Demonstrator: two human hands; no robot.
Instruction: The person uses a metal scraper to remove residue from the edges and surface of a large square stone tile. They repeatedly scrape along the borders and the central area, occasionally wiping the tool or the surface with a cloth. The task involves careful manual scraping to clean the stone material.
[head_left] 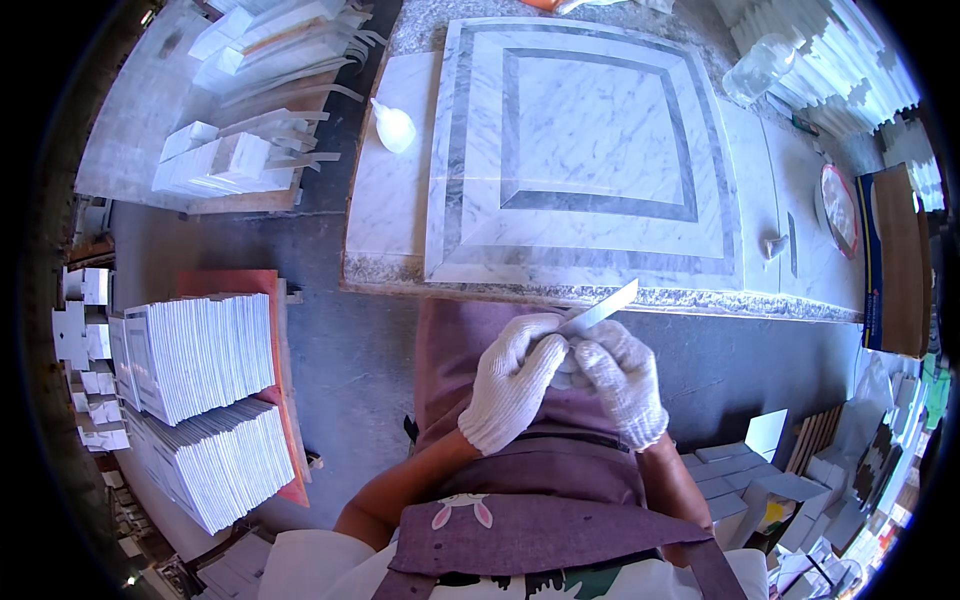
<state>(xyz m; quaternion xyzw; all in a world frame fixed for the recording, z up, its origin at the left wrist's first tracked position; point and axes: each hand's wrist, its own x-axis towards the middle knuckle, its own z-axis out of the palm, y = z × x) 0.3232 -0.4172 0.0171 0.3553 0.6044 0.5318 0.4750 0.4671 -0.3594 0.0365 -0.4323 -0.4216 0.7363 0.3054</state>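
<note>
My left hand (515, 380), in a white knitted glove, is closed on a thin pale strip (603, 307) with a slanted end. My right hand (622, 385), gloved alike, meets it in front of my purple apron (520, 465) and pinches the same strip near its lower end. The strip points up and right, toward the table's front edge; its lower end is hidden by the fingers. Beyond my hands, a square white marble panel (595, 135) with two grey inlaid bands lies flat on the worktable (385, 270).
A white squeeze bottle (394, 128) stands left of the panel. To its right are a small knob-like object (774, 246), a round red-rimmed container (837, 210) and a cardboard box (895, 260). Stacked tiles (205, 355) fill a pallet at left; white strips (240, 160) lie on another table.
</note>
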